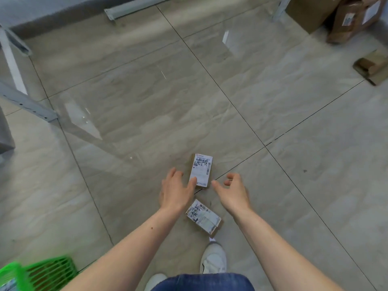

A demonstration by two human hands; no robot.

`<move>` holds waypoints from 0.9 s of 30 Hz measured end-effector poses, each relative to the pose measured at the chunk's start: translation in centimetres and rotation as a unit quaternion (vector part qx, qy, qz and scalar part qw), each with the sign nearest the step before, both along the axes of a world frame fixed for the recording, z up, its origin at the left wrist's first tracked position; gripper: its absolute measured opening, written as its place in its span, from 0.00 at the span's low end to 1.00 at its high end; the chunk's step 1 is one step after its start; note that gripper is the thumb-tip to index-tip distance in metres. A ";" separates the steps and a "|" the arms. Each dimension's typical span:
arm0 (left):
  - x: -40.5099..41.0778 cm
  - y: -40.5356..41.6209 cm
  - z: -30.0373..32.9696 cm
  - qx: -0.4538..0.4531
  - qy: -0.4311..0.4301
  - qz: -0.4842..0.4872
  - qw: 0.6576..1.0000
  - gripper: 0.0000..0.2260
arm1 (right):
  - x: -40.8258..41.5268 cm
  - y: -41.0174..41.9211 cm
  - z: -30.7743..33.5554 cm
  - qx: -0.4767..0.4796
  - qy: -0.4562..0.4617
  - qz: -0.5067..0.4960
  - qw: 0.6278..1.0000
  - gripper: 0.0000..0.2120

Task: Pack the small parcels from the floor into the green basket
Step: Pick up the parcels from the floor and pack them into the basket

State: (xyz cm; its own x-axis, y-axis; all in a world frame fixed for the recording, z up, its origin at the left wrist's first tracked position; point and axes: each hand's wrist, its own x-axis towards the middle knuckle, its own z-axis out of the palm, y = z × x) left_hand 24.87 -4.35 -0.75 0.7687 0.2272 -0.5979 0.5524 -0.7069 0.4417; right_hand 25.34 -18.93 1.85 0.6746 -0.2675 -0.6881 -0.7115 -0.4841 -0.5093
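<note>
Foreground: blue denim trousers [201,282] and two white shoes [214,259] are seen at the bottom edge, planted on the grey marbled tile floor [147,101].
Basket: a green slatted plastic basket [48,271] is cut off by the lower-left corner, well apart from the parcels; its contents cannot be made out.
Near parcel: a small brown cardboard parcel with a white printed label [203,217] is lying flat and skewed on the floor between the two forearms, just ahead of the shoes.
Left hand: the left hand [175,191] is stretched forward, fingers spread and nearly straight, its grip wide and empty; the fingertips overlap the label's lower corner on the far parcel.
Right hand: the right hand [233,189] is held just right of that parcel, fingers loosely curled, nothing held.
Far parcel: a second small labelled brown parcel [201,170] is lying flat between the hands.
Background: grey metal shelving rails [27,103] are seen left; larger brown cardboard boxes [346,15] are stacked top right.
</note>
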 end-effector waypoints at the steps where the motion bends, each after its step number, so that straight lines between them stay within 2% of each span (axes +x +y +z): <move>1: 0.7 -0.2 -2.0 -0.003 0.001 -0.001 1.000 0.24 | 0.5 -0.3 -2.0 -0.001 0.005 0.006 1.000 0.29; 7: 4.6 -1.2 -12.9 -0.034 0.004 0.000 0.999 0.26 | 3.3 -1.2 -12.6 0.026 0.035 0.030 0.999 0.38; 11: 6.0 -1.5 -17.8 -0.046 0.016 -0.020 0.999 0.27 | 4.5 -1.2 -17.8 0.040 0.044 0.046 0.997 0.36; 14: 5.8 -1.4 -20.4 -0.082 0.027 -0.016 0.996 0.22 | 4.5 -0.9 -20.0 0.045 0.046 0.058 0.996 0.31; 16: 5.5 -1.5 -21.6 -0.102 0.028 -0.016 0.994 0.18 | 4.5 -0.8 -21.0 0.051 0.044 0.065 0.996 0.25; 21: 5.4 -1.8 -22.5 -0.102 0.020 -0.018 0.994 0.16 | 4.5 -0.6 -22.9 0.033 0.017 0.058 0.998 0.14; 27: 5.7 -1.6 -21.8 -0.085 0.008 -0.019 0.996 0.16 | 4.9 -0.5 -22.6 0.007 -0.007 0.057 0.998 0.13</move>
